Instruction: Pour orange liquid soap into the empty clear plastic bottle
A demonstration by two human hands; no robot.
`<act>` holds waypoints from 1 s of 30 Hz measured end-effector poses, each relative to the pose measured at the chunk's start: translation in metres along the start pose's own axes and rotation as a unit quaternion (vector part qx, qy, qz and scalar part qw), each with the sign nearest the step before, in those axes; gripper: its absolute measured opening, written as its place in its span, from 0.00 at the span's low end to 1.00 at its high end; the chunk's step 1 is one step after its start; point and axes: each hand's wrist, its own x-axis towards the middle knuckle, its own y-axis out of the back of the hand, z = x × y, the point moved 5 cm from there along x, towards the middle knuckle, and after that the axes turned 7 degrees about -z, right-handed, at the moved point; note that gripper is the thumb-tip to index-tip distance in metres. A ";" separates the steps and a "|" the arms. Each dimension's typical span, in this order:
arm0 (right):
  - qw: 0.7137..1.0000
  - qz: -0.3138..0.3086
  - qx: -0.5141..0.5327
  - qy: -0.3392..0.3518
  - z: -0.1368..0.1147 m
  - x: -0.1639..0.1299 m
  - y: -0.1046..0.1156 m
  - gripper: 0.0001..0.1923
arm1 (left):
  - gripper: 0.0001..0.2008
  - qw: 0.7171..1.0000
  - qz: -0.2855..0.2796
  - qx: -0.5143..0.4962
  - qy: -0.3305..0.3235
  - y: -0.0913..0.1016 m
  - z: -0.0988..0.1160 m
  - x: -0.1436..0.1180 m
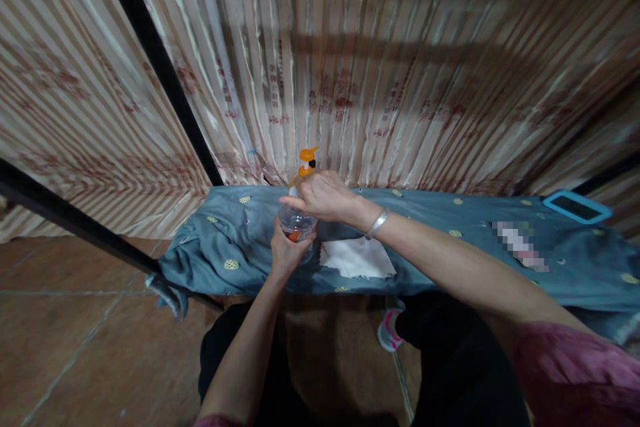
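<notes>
A clear plastic pump bottle [296, 220] with an orange pump head stands on a blue-grey cloth [235, 240] that covers a low surface. My left hand [286, 255] wraps around the bottle's lower body from the near side. My right hand [324, 197] reaches in from the right and grips the neck just under the pump; a silver bracelet sits on that wrist. A little orange liquid shows at the bottle's bottom. A white cloth [357, 258] lies flat just right of the bottle.
Striped beige curtains hang behind the surface, crossed by black metal bars [165, 73]. A blue-framed phone [577, 206] lies at the far right of the cloth. A brown tiled floor [75, 333] spreads on the left. My dark-clad knees fill the bottom.
</notes>
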 end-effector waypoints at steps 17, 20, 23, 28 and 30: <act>0.998 -0.030 0.061 -0.010 -0.002 -0.002 0.009 0.24 | 0.39 1.000 0.005 0.020 -0.001 0.001 0.003 0.001; 0.996 -0.035 0.076 0.000 -0.001 -0.002 0.011 0.19 | 0.39 1.000 0.011 0.025 0.003 0.002 0.004 0.002; 0.995 -0.043 0.092 0.016 0.000 -0.002 0.012 0.15 | 0.38 1.000 0.011 0.026 -0.003 0.002 0.005 0.002; 0.992 -0.044 0.113 0.026 0.003 -0.003 0.013 0.16 | 0.39 0.999 0.003 0.039 -0.004 0.002 0.005 0.003; 0.992 -0.038 0.117 0.016 0.004 -0.003 0.014 0.21 | 0.39 0.999 0.006 0.041 -0.006 0.003 0.005 0.003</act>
